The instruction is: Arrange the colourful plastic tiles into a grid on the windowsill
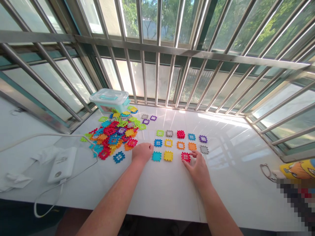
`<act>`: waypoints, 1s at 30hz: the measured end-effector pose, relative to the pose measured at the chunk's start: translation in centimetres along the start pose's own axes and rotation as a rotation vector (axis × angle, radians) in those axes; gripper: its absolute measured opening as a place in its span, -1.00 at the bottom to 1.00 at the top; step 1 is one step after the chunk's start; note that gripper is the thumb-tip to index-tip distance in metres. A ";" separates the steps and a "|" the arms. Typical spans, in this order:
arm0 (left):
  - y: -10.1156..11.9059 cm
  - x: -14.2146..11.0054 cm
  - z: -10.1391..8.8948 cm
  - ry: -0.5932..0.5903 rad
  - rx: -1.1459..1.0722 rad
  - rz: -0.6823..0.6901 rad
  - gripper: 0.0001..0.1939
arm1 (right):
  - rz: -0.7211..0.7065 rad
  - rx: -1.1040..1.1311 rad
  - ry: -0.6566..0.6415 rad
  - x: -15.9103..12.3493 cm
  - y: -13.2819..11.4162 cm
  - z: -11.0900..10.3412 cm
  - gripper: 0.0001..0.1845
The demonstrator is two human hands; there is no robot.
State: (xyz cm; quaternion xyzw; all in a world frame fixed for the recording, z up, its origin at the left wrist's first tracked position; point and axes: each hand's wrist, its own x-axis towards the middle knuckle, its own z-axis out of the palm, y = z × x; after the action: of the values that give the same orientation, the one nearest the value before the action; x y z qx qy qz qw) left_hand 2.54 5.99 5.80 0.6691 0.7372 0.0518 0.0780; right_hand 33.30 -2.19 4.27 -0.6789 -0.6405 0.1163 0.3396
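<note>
Small square plastic tiles lie in three rows on the white sill point(221, 183). My right hand point(198, 168) rests flat beside the front row, fingertips touching a red tile point(185, 157). To its left lie a yellow tile point(168, 155) and a teal tile point(157, 156). My left hand point(142, 152) is curled into a loose fist on the sill, between the teal tile and the loose pile of coloured tiles point(114, 136). What it holds, if anything, is hidden.
A clear storage box with a teal lid point(110, 100) stands behind the pile. A white power bank and cable point(62, 164) lie at the left. Steel window bars point(157, 52) close off the back and sides. Metal rings point(267, 172) and a yellow packet point(299, 168) sit at the right.
</note>
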 end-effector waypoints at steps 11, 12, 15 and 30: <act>0.4 -0.1 -0.4 -0.018 0.000 -0.037 -0.46 | -0.070 -0.119 -0.076 -0.1 0.5 0.0 -0.35; 0.4 -0.1 -0.3 -0.016 0.002 -0.036 -0.46 | -0.072 -0.126 -0.073 -0.1 0.4 0.2 -0.37; 0.3 0.0 -0.2 -0.012 0.005 -0.025 -0.47 | -0.077 -0.136 -0.072 -0.1 0.1 0.4 -0.44; 0.2 0.0 -0.2 -0.015 -0.005 -0.022 -0.46 | -0.059 -0.097 0.040 8.2 -3.5 0.3 -0.42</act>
State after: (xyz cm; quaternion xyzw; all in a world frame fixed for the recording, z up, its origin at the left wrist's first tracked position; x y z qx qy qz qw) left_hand 2.67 5.99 5.99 0.6613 0.7436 0.0479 0.0859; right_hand 31.65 5.53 8.43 -0.6774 -0.6583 0.0614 0.3226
